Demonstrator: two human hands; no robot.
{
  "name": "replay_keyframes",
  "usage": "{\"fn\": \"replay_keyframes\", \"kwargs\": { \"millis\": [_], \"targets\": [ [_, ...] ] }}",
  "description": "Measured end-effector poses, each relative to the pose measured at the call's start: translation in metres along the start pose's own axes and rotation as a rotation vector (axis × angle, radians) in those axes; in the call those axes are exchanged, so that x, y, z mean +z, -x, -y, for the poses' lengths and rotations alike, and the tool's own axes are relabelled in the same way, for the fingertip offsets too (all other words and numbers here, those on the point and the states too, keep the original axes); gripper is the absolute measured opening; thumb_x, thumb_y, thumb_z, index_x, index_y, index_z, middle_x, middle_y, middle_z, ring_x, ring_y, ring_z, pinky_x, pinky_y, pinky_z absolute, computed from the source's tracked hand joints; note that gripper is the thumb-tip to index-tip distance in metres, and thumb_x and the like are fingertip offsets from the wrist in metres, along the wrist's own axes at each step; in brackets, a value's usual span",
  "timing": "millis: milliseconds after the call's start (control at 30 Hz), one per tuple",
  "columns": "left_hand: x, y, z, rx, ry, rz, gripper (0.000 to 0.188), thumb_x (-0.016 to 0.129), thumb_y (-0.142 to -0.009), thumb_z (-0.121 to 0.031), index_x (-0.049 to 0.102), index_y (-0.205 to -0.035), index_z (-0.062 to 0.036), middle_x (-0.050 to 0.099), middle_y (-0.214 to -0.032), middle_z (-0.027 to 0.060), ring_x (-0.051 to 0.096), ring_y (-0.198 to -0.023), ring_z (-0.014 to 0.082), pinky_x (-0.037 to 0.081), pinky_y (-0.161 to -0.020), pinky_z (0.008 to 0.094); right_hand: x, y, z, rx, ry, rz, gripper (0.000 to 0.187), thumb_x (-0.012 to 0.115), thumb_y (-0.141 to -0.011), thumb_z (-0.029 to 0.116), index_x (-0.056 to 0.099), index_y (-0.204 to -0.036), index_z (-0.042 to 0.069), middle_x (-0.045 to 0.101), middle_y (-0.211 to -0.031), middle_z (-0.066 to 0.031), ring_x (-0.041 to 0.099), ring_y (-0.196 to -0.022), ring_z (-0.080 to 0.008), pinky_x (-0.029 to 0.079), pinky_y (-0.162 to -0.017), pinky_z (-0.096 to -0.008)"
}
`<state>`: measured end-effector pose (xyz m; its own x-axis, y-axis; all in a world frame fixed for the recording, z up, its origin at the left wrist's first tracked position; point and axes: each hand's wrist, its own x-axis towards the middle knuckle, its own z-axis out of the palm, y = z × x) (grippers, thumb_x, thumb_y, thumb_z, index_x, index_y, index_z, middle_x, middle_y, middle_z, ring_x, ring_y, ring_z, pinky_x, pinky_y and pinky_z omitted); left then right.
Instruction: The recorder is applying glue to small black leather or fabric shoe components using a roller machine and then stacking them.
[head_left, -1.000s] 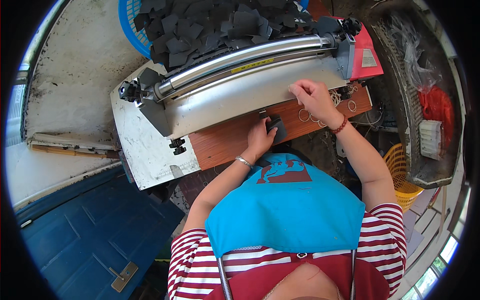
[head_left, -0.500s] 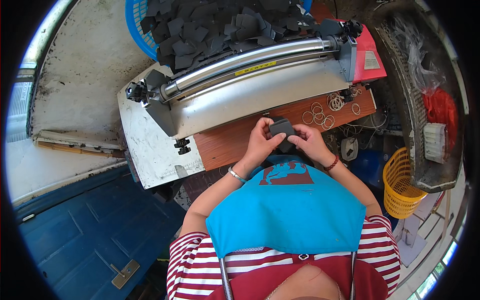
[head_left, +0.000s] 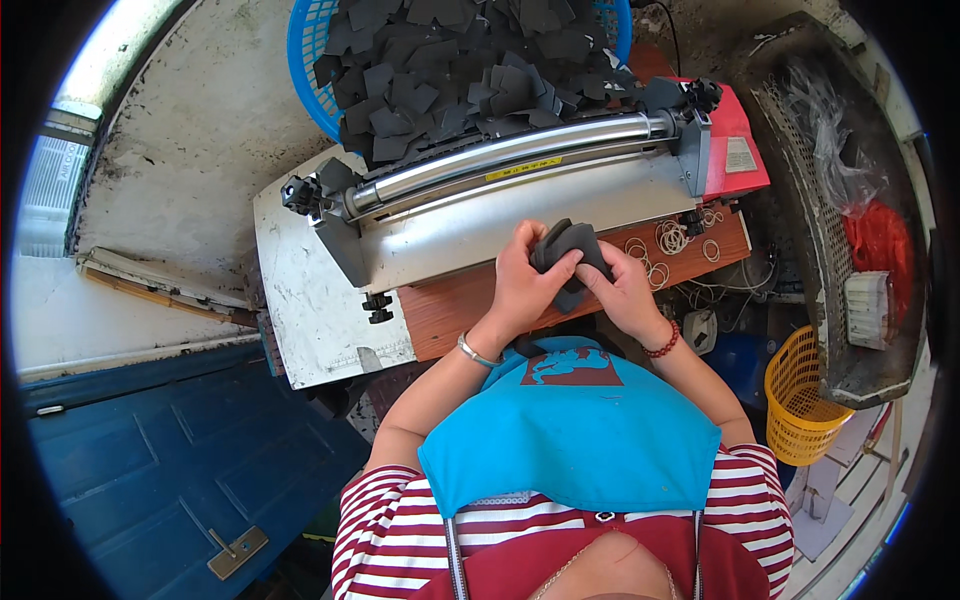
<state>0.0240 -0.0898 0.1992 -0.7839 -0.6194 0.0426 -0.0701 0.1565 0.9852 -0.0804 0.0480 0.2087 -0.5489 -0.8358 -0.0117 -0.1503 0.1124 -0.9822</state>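
Right hand (head_left: 628, 294) joins left hand (head_left: 523, 285) on dark grey stack (head_left: 578, 245)

A second ago the right was apart; now the fingers of both grip the stack, its pieces fanned wider than half a second ago. It is held at the worktop (head_left: 450, 310), towards 2 o'clock from the view's centre; pale loops (head_left: 672, 238) lie near, at 3 o'clock from it.

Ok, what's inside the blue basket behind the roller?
The blue basket holds a heap of dark flat pieces, overlapping at various angles. The heap covers the basket's floor, so anything underneath can't be seen; its far side runs out of the picture.
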Motion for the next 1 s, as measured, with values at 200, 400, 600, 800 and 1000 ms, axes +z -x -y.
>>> {"fn": "replay_keyframes", "kwargs": {
  "millis": [200,400,600,800,1000],
  "targets": [
    [-0.004,-0.009,-0.011,-0.343,0.994,0.366,0.046,0.075,-0.082,-0.023,0.052,-0.114,0.0006,0.063,-0.093,0.0089,0.063,-0.080,0.0154,0.055,-0.072,0.0286,-0.004,-0.006,-0.004,0.364,-0.919,0.251,0.029,0.061,-0.093,0.026,0.060,-0.113,0.005,0.066,-0.085,-0.0028,0.059,-0.061,-0.0077,0.048,-0.054,-0.0220],
    [0.003,-0.013,-0.015,-0.060,0.375,0.079,0.029,0.066,-0.089,-0.014,0.063,-0.111,0.0050,0.068,-0.094,0.0054,0.061,-0.082,0.0111,0.051,-0.075,0.0261,-0.004,-0.007,0.007,0.201,-0.239,-0.010,0.022,0.057,-0.093,0.017,0.062,-0.108,0.002,0.067,-0.079,-0.0059,0.062,-0.058,-0.0142,0.048,-0.053,-0.0255],
    [0.011,-0.016,-0.024,0.056,0.266,-0.104,0.026,0.067,-0.088,-0.009,0.065,-0.112,0.0002,0.068,-0.089,0.0039,0.060,-0.078,0.0072,0.052,-0.062,0.0232,0.007,-0.012,0.028,-0.173,0.339,-0.213,0.028,0.064,-0.087,0.014,0.059,-0.111,0.000,0.066,-0.072,-0.0144,0.065,-0.058,-0.0225,0.050,-0.054,-0.0297],
    [-0.003,-0.018,-0.025,-0.233,0.724,0.049,0.021,0.063,-0.091,-0.021,0.064,-0.101,-0.0026,0.066,-0.086,0.0044,0.064,-0.072,0.0109,0.054,-0.053,0.0242,0.001,-0.018,0.008,0.107,-0.246,-0.231,0.028,0.062,-0.092,0.022,0.060,-0.107,-0.001,0.068,-0.074,-0.0078,0.061,-0.053,-0.0115,0.048,-0.046,-0.0236],
    [-0.008,-0.018,-0.027,-0.264,0.758,0.016,0.019,0.061,-0.092,-0.019,0.063,-0.101,-0.0024,0.067,-0.086,0.0056,0.065,-0.073,0.0115,0.054,-0.052,0.0252,-0.005,-0.027,0.004,0.260,-0.558,-0.174,0.029,0.062,-0.093,0.025,0.064,-0.107,0.000,0.067,-0.074,-0.0042,0.059,-0.053,-0.0081,0.046,-0.047,-0.0200]
  ]
}}
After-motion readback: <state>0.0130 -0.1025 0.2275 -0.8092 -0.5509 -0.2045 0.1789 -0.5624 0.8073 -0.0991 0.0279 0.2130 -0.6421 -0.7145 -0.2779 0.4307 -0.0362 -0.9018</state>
